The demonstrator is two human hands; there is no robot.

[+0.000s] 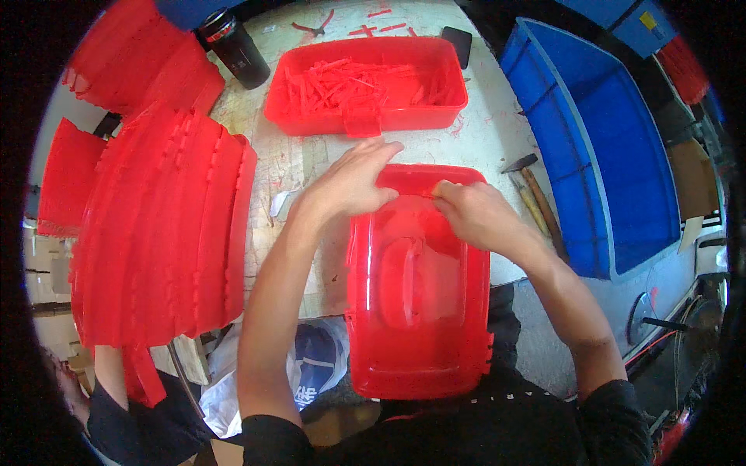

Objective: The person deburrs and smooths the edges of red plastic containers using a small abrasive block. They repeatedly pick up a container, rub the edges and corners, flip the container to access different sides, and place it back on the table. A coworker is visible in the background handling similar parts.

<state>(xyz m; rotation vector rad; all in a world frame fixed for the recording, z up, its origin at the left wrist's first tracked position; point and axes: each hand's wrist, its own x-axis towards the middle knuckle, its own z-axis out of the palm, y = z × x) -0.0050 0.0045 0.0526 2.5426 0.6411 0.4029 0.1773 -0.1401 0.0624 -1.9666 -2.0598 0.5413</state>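
A red plastic box lid (458,311) with a raised oblong handle in its middle lies in front of me, its near end close to my body. My left hand (353,180) is at its far left corner, fingers stretched out and thumb apart, holding nothing that I can see. My right hand (475,213) is closed at the far edge of the lid, the fingers curled and pinched together. Whether it grips the rim or a small piece there is hidden. Beyond both hands stands a red plastic bin (287,116) holding many thin red plastic scraps (338,84).
Tall stacks of red plastic parts (167,233) stand at left, with a black tumbler (237,50) behind. Red-handled pliers (315,29) and a dark phone-like slab (457,46) lie at the back. A hammer (536,186) lies right, beside a big blue crate (575,155).
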